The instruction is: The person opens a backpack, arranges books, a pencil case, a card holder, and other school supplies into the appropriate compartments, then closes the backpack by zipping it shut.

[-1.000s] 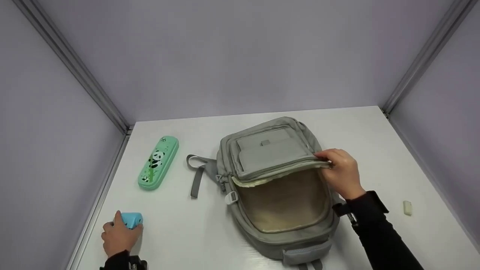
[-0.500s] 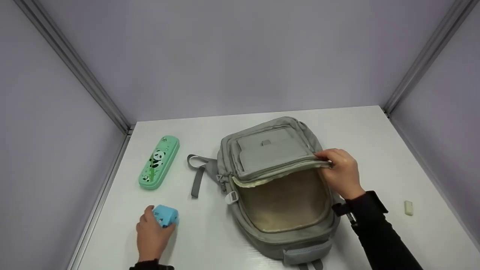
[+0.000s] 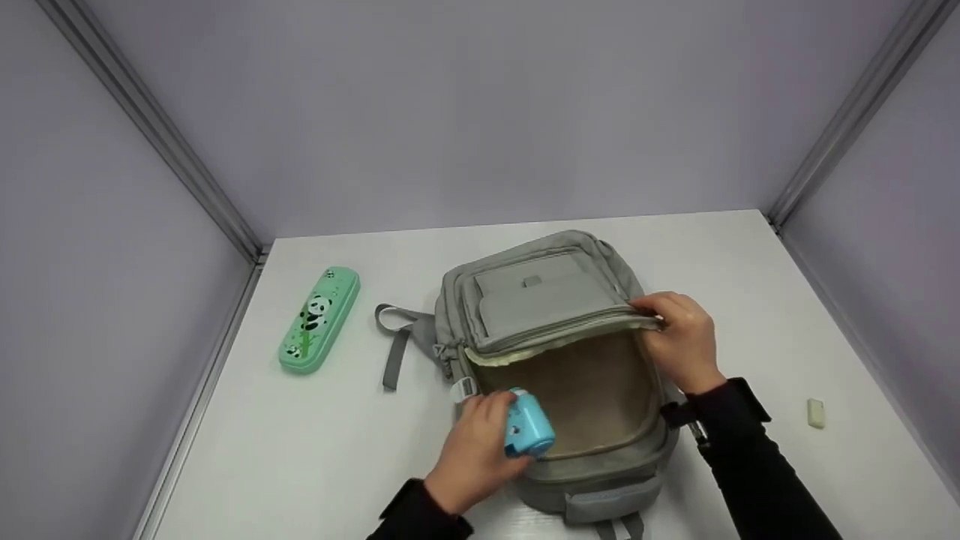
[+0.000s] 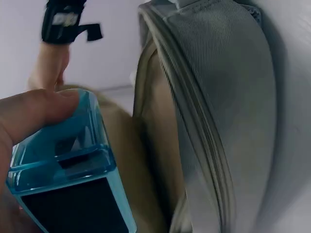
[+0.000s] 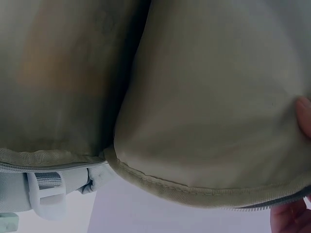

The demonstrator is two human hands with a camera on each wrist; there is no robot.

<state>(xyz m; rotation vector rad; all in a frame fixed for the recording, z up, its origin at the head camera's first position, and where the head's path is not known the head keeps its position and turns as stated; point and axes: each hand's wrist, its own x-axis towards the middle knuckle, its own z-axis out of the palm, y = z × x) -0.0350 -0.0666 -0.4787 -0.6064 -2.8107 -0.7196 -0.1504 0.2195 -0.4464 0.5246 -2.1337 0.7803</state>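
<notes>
My left hand (image 3: 474, 454) grips a small blue pencil sharpener (image 3: 531, 425) over the front left part of the backpack's opening. Seen from the left wrist, the sharpener (image 4: 68, 160) has a see-through blue end and a black underside, with the thumb (image 4: 48, 107) pressed on its side. The grey backpack (image 3: 540, 300) lies on the table, unzipped, its tan lining (image 3: 592, 390) showing. At the right of the opening, my right hand (image 3: 681, 341) pinches the edge of the front flap and holds it raised. The flap's inner face (image 5: 209, 111) fills much of the right wrist view.
A green pencil case (image 3: 319, 321) with panda pictures lies on the left of the white table (image 3: 300, 465). A loose strap (image 3: 395, 352) sticks out from the backpack's left side. Far right is a small pale eraser (image 3: 816, 413). Grey walls stand around the table.
My left hand has carried the pencil sharpener from the table's front left, rightward to the backpack's opening. The right hand keeps its hold on the flap.
</notes>
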